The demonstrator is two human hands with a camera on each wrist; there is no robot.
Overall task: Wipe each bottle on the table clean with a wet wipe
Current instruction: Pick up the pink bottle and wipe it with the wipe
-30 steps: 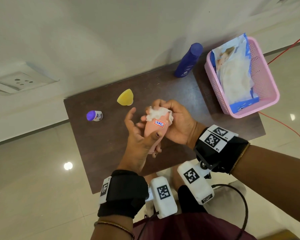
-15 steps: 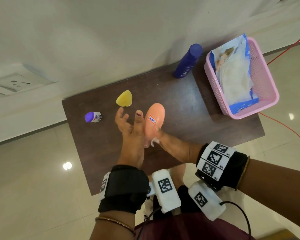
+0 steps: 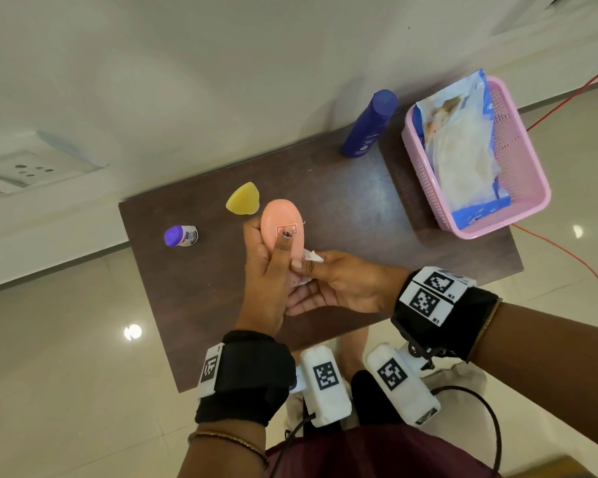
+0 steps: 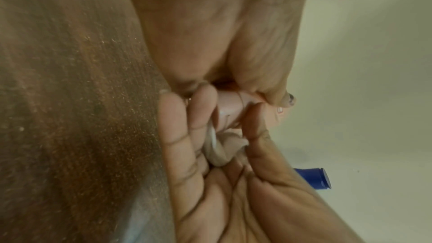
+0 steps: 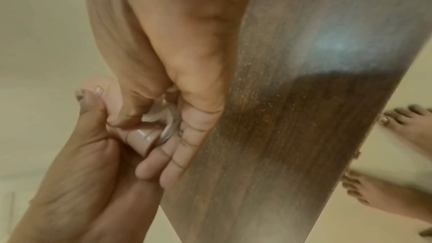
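Note:
My left hand grips a peach-pink bottle above the middle of the dark table, thumb across its red label. My right hand holds a crumpled white wet wipe against the bottle's lower end. In the left wrist view the wipe is bunched between the right fingers under the bottle's base. The right wrist view shows the wipe wrapped round the bottle's lower end. A tall blue bottle, a yellow bottle and a small purple-capped bottle stand on the table.
A pink basket with an opened wet-wipe pack sits at the table's right end. A wall runs behind the table's far edge. A red cable trails over the floor on the right. Bare feet stand under the near edge.
The right hand slid the wipe from the bottle's top down to its lower end. The left hand shifted its hold, thumb now over the label, and the bottle moved slightly away.

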